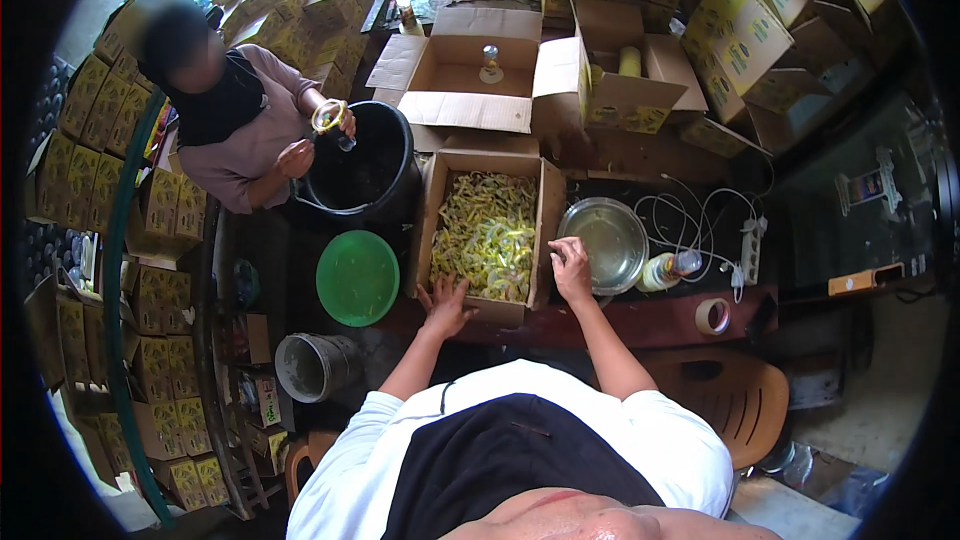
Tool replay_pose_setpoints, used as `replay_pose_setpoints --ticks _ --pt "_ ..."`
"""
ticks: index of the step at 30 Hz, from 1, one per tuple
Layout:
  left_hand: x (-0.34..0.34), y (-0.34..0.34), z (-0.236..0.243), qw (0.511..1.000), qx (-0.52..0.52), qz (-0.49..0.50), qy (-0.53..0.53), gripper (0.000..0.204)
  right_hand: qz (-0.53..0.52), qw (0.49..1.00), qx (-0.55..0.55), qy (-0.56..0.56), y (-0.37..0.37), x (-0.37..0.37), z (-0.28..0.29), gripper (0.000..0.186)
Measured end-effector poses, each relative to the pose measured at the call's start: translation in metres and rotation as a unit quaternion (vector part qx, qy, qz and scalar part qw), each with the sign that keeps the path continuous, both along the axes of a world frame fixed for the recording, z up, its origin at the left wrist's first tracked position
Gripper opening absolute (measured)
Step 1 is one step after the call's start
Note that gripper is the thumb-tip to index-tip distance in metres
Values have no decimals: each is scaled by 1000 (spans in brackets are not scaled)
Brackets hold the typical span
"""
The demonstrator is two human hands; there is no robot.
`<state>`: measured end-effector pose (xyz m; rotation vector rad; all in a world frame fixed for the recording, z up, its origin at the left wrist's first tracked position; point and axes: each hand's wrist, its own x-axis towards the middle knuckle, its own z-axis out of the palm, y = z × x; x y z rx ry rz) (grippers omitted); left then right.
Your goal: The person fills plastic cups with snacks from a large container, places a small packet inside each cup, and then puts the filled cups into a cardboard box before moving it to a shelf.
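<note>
An open cardboard box (552, 195) in front of me is filled with a heap of small yellow-green crinkled pieces (484, 230), too small to name. My left hand (447, 310) is spread, fingers apart, at the box's near left corner, with its fingertips over the rim. At the right wall is my right hand (571, 267), its fingers bent together; whether something small is between them is hidden. Just right of that hand stands a round metal basin (632, 258) that looks to hold clear liquid.
Left of the box are a green basin (358, 278), a black tub (403, 185) and a grey bucket (305, 368). A co-worker (225, 130) holds a yellow-rimmed item. Behind stands an open carton (470, 115). A bottle (668, 270), tape roll (712, 317) and white cables (690, 215) lie right.
</note>
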<state>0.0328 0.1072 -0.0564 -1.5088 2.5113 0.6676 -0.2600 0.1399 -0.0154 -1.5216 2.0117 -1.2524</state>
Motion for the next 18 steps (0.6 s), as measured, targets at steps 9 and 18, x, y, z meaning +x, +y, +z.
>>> replay_pose_setpoints --ticks 9,18 --pt "-3 -6 22 999 -20 -38 21 76 78 993 -75 37 -179 -16 23 18" --pt "-2 -22 30 993 81 -36 79 77 66 989 41 127 -386 -44 26 22"
